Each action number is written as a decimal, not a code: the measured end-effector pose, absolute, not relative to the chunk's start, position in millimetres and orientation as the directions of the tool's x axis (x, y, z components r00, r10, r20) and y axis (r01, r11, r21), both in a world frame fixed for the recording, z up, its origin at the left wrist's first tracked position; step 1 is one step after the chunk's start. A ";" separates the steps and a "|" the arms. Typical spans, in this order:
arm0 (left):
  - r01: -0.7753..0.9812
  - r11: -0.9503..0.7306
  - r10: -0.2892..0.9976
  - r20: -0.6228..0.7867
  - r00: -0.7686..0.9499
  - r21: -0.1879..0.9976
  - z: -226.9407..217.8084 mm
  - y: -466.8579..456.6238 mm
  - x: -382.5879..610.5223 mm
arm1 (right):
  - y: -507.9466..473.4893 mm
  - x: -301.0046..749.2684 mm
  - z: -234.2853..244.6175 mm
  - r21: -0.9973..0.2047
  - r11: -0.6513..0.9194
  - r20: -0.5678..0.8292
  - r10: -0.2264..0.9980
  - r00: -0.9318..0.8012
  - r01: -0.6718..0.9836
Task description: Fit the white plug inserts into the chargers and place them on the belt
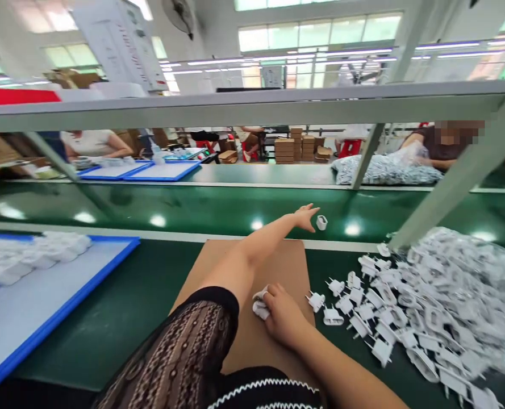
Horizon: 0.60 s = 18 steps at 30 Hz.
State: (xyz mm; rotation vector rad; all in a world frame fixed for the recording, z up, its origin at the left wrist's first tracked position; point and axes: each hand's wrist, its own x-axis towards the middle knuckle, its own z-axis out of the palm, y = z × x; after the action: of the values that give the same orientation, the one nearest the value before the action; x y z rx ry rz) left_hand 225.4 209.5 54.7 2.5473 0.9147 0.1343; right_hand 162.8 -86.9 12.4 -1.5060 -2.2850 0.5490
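Observation:
My left hand (307, 217) reaches far forward over the green conveyor belt (192, 207), fingers stretched out, with a small white plug part (321, 222) lying just off its fingertips. My right hand (283, 316) rests on the brown cardboard sheet (286, 261), its fingers curled round a white plug part (261, 307). A big heap of white plug parts (431, 307) with metal pins lies to the right of that hand, the nearest ones a few centimetres away.
A blue-rimmed tray (65, 301) with white parts sits at the left. A slanted metal frame post (456, 176) rises at the right, a shelf bar (235, 108) crosses overhead. Other people work across the belt beside blue trays (162, 170) and a bag of parts (384, 169).

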 end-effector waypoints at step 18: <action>0.471 -0.679 0.665 0.200 0.719 0.563 43.0 137.4 79.8 | -62.7 207.5 23.6 -0.988 0.147 0.123 0.943 0.308 -0.055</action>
State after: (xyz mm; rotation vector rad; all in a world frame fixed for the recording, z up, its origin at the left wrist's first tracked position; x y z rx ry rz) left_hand 79.8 137.4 43.0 2.4420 0.8675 0.5422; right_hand 207.5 -62.7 23.6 -1.1848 -0.9891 0.9198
